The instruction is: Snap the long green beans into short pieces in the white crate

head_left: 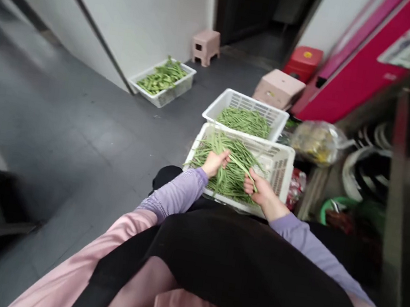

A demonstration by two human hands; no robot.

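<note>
Long green beans lie heaped in the near white basket, mostly over its left and middle. Above the heap my left hand is closed around a few light green beans. My right hand pinches the other end of these beans, over the basket's right part. The held beans stretch between both hands, sloping down to the right. Just beyond, a second white basket holds more green beans.
A white crate of green vegetables stands by the wall, near a pink stool. A pink box-like stool, a red stool, a plastic bag and a green basin are on the right.
</note>
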